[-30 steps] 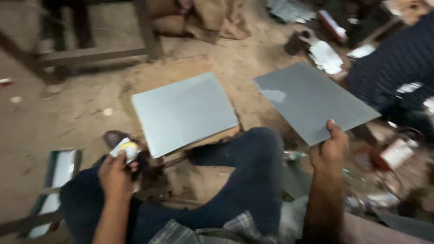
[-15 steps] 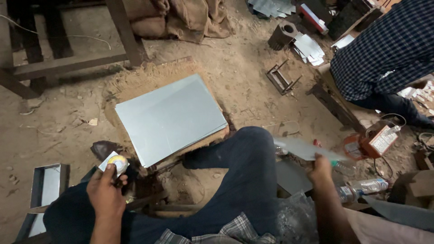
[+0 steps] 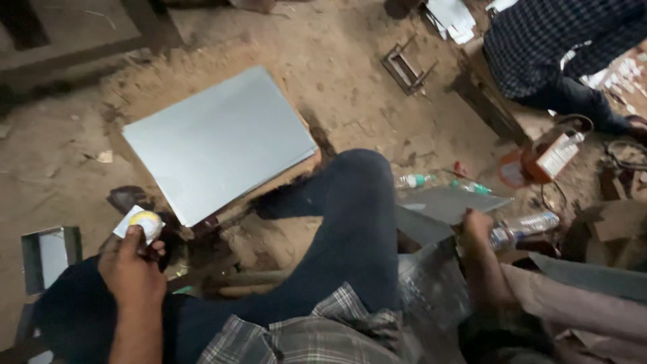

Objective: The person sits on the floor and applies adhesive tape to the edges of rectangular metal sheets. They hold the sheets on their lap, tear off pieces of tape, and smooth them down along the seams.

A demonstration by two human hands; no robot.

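Note:
I sit on a sandy floor with my knee raised in dark trousers. My left hand holds a small white and yellow round container near my left leg. My right hand grips the near edge of a grey metal sheet, held low and almost flat by my right side. A larger grey sheet lies flat on the floor in front of my knee, untouched.
Another person in a checked shirt crouches at the top right. Plastic bottles, an orange tool and a metal bracket lie to the right. A small metal tray sits at the left. Wooden beams cross the top left.
My right hand has brought the held grey sheet down from in front of me to low by my right side. The view has tilted downward. My left hand has kept the small container.

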